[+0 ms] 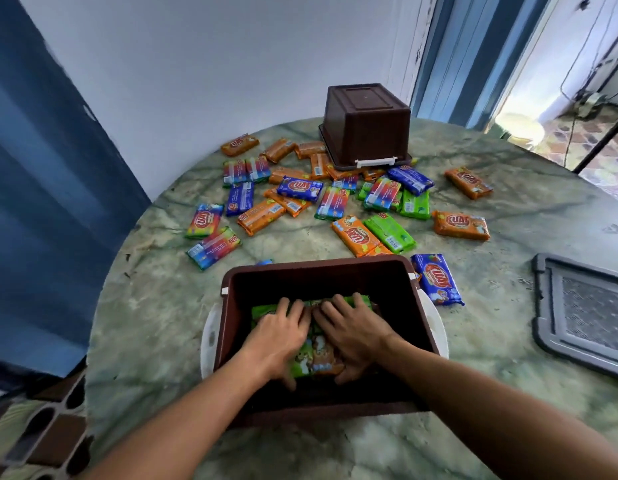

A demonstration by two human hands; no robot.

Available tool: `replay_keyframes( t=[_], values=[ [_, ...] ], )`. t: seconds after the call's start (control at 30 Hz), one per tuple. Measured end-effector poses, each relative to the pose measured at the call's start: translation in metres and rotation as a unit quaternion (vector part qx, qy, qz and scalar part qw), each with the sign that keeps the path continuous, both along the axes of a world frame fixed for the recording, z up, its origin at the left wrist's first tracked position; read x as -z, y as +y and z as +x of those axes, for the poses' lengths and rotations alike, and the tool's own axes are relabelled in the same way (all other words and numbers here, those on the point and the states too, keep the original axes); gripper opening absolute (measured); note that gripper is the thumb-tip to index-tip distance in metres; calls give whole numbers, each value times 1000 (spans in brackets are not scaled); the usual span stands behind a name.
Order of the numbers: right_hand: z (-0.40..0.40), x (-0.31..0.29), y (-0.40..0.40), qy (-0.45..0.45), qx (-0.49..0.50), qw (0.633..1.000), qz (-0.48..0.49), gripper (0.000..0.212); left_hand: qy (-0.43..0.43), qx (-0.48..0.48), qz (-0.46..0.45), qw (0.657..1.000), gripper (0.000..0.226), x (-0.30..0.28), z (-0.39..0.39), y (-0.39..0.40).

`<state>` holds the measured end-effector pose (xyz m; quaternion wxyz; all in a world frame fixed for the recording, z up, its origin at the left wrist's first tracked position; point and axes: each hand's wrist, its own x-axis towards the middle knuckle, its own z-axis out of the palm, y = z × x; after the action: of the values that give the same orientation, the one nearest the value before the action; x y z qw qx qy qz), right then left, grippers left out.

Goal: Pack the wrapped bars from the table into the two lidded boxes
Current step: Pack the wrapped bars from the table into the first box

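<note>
Now: settling first layer | left hand [278, 336] and right hand [352, 332] flat, fingers spread, pressing green and orange bars [314, 358] inside open box [330, 268], lower centre | loose bars [390, 232] mid-frame | second box [366, 124] upturned, upper centre | next: likely fetch more.

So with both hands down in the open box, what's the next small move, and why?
Probably lift the right hand out and reach for the blue bar just right of the open box. Both hands, the left hand too, lie on green and orange bars already laid inside, and many bars remain on the table.
</note>
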<state>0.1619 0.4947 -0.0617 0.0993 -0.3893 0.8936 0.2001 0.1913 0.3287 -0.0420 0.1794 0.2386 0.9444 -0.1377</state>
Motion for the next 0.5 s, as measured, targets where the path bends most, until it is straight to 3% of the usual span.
replay_keyframes(
  t=[0.5],
  values=[
    [-3, 9, 2, 40, -36, 998, -32, 126, 25, 3, -4, 1000, 122, 7, 1, -4]
  ],
)
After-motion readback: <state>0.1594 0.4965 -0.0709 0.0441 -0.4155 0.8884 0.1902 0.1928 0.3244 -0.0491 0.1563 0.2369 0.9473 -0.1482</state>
